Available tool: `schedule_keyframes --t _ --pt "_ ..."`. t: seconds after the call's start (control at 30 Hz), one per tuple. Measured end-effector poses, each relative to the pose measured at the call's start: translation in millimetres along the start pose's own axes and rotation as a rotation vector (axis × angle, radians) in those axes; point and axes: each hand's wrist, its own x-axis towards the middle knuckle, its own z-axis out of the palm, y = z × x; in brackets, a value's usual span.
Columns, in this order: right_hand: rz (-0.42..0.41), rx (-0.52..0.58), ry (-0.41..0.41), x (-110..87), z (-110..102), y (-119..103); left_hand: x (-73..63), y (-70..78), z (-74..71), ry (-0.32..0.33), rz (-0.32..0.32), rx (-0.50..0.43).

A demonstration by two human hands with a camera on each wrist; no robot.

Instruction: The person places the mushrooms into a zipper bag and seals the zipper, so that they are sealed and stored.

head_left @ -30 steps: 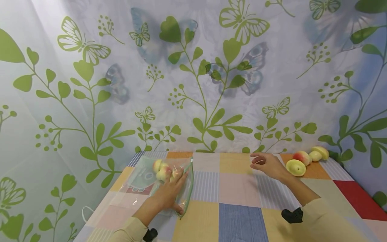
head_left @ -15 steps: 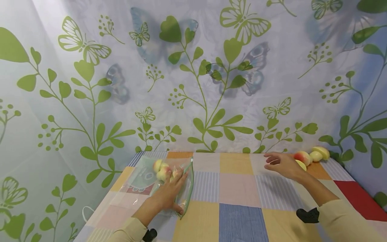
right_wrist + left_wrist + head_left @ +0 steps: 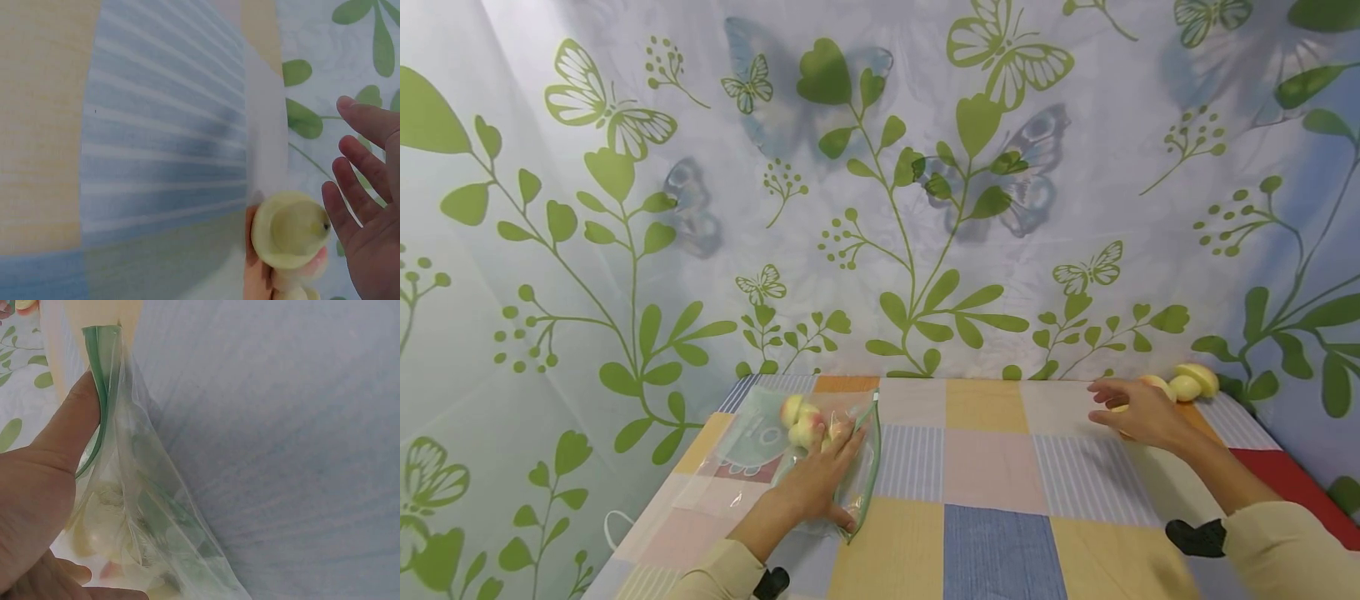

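Observation:
A clear zip bag (image 3: 741, 446) with a green zip edge lies flat on the left, several yellow and red toy fruits (image 3: 802, 423) inside it. My left hand (image 3: 816, 483) rests on the bag with fingers spread; in the left wrist view its thumb lies along the green zip (image 3: 94, 359). On the right, my right hand (image 3: 1138, 414) hovers beside a yellow toy mushroom (image 3: 290, 231), its fingers relaxed and apart, holding nothing. That mushroom is mostly hidden behind the hand in the head view. Just beyond are a partly covered toy peach (image 3: 1157, 384) and another yellow mushroom (image 3: 1201, 379).
A patchwork cloth (image 3: 992, 550) covers the table. A leaf-and-butterfly curtain (image 3: 880, 208) hangs right behind the table's back edge and along both sides. A white loop (image 3: 613, 525) shows at the table's left edge.
My right hand has moved right, from beside the toys to over the nearest mushroom, now covering it in the head view. My left hand and the bag have stayed put.

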Motion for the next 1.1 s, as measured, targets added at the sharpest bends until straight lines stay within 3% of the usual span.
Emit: schedule_keyframes --t 0.43,0.67,0.9,1.1 --pt "0.058 -0.087 0.049 -12.9 -17.0 13.2 -2.0 -1.6 2.7 0.004 0.009 -0.010" --pt "0.038 -0.107 0.070 -21.4 -19.3 23.4 -2.7 -0.8 0.3 0.004 0.021 -0.009" --pt "-0.023 -0.196 0.176 -31.0 -8.4 42.7 -4.6 0.2 -0.5 -0.001 0.013 -0.029" --pt "-0.007 -0.183 0.254 -38.8 2.8 53.7 -5.2 0.7 -0.4 0.000 0.006 -0.030"
